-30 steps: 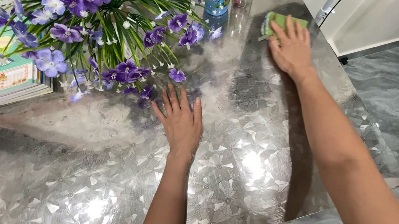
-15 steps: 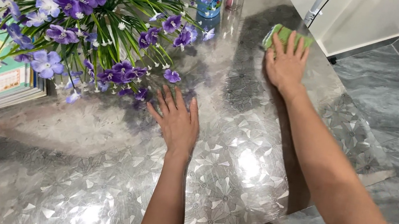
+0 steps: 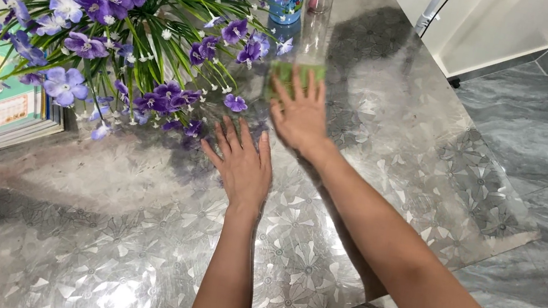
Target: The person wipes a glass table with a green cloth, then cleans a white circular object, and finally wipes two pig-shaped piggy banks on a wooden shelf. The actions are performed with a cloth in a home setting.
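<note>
right hand point(image 3: 301, 115) slid left | palm flat on green sponge point(image 3: 293, 73) | left hand point(image 3: 243, 167) spread flat, empty

Two hands point(image 3: 243, 167), one green sponge point(image 3: 284, 74), one flower bunch point(image 3: 128, 16), one blue cup point(image 3: 287, 0).

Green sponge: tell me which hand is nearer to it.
Right. The right hand lies flat on the green sponge, fingers covering it. The left hand rests palm down on the table, nearer the person, apart from the sponge.
</note>
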